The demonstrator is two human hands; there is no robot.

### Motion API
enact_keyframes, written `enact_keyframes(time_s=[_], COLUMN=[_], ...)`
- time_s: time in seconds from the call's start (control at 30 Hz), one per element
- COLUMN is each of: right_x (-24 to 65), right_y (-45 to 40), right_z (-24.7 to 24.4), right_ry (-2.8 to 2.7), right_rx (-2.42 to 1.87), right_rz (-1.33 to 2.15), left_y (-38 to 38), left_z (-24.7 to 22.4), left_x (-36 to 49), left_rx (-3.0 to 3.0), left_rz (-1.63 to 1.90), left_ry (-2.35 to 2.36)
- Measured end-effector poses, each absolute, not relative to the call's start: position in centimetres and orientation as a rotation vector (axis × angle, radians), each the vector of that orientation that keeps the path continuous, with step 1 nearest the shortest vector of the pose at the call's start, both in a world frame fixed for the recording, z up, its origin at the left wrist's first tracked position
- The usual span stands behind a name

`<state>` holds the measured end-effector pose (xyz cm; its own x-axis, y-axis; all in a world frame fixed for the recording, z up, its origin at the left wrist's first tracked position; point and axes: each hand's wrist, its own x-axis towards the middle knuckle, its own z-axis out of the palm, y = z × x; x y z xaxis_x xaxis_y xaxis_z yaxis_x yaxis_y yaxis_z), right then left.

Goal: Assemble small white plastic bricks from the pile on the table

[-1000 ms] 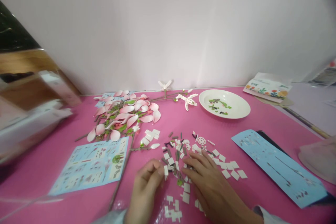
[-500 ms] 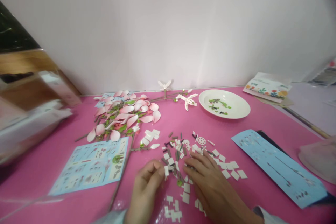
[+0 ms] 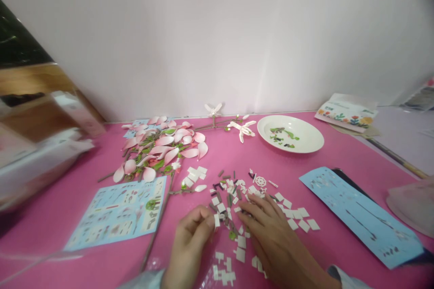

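My left hand (image 3: 192, 239) is closed in a pinch, with a small white building piece (image 3: 217, 221) between thumb and forefinger. To its right, my right hand (image 3: 271, 230) lies palm down over the loose parts, fingers stretched; what its fingertips touch is hidden. Around and between both hands spreads a pile of small white, grey and black pieces (image 3: 221, 208), with a green piece (image 3: 232, 235) among them. Flat white plates (image 3: 240, 254) lie nearer me, and more white tiles (image 3: 303, 212) are right of my right hand.
Pink petals (image 3: 164, 140) are heaped at the left behind a blue instruction sheet (image 3: 111, 216). A brown stem (image 3: 162, 223) runs beside it. White flowers (image 3: 242, 130) lie at the back, near a white plate (image 3: 315, 140) holding green pieces. Another blue sheet (image 3: 356, 212) is at the right.
Hardly anything differs. My left hand, still pinching the white piece, and my right hand have shifted very slightly to the right in the picture.
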<state>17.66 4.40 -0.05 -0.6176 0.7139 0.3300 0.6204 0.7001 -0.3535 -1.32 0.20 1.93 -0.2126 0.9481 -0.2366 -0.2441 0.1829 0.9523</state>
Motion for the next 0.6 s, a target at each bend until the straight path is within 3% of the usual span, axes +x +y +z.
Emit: enact_keyframes(time_s=[0.6], right_x=[17.14], right_y=[4.17], right_z=[0.48], right_ry=[-2.387], right_rx=[-0.981], right_rz=[0.317], left_y=[0.39], left_z=[1.25], left_x=[-1.59], left_rx=[0.817], left_rz=[1.246], left_ry=[1.302])
